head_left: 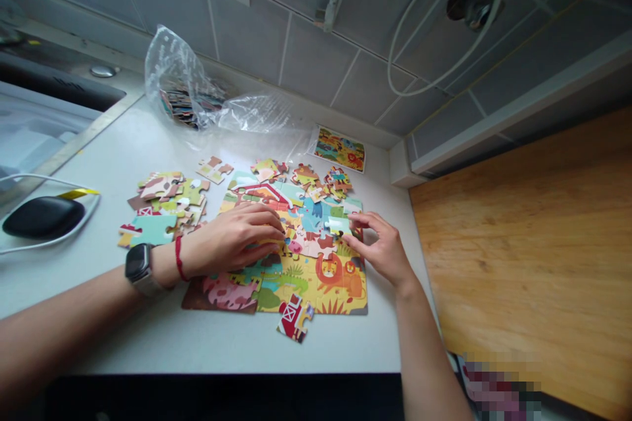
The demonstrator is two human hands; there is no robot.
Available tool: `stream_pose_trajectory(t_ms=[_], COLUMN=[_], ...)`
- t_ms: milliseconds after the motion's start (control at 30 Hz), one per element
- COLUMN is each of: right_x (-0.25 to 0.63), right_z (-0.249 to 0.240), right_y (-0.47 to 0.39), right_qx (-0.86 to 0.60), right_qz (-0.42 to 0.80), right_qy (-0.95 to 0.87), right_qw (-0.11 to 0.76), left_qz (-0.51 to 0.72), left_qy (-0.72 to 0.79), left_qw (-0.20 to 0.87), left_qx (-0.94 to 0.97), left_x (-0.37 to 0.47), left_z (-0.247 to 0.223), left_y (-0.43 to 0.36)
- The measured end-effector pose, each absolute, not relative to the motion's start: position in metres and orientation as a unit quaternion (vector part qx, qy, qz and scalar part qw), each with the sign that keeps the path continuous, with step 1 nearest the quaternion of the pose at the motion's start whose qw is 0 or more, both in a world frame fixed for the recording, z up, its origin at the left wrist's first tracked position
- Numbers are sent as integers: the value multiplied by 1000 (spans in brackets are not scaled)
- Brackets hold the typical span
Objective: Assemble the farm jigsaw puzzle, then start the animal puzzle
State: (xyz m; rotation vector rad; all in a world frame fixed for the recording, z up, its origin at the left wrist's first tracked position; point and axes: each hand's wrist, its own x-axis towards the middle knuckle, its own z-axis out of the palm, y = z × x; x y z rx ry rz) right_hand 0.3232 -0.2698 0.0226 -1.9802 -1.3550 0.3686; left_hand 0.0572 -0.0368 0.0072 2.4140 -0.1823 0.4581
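Note:
My right hand [378, 243] pinches a pale green puzzle piece [340, 225] between thumb and fingers, over the right side of a partly assembled jigsaw puzzle [291, 283]. Across the puzzle's left half rests my left hand [247, 233], its fingers stretched out and slightly bent; what lies beneath them is hidden. The puzzle shows lions, a crocodile and a pink animal. A separate piece with a red barn door [295, 318] overlaps its front edge. Loose pieces [162, 200] are heaped to the left, and more pieces [306, 175] lie along the back edge.
A clear plastic bag [180, 89] with stacked pieces stands near the tiled wall. The small reference picture [340, 148] lies at the back. At left are a black rounded device [43, 218], a white cable and a sink [59, 102]. A wooden surface [533, 243] adjoins on the right.

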Motion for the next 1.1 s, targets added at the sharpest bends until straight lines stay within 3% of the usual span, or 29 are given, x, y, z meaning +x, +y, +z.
stream_pose_trajectory(t_ms=[467,900,1100], right_x=[335,333,333], right_z=[26,20,18], right_y=[-274,-272,-271], right_qx=[-792,-788,-791], right_qz=[207,204,199], right_qy=[-502,-502,-501], right_qw=[280,292,290], left_qz=[169,169,227], left_qy=[-69,-77,-48], left_qw=[335,322,296], left_qx=[924,928,927], left_x=[58,57,58], left_z=[7,6,5], left_y=[-37,-36,-33])
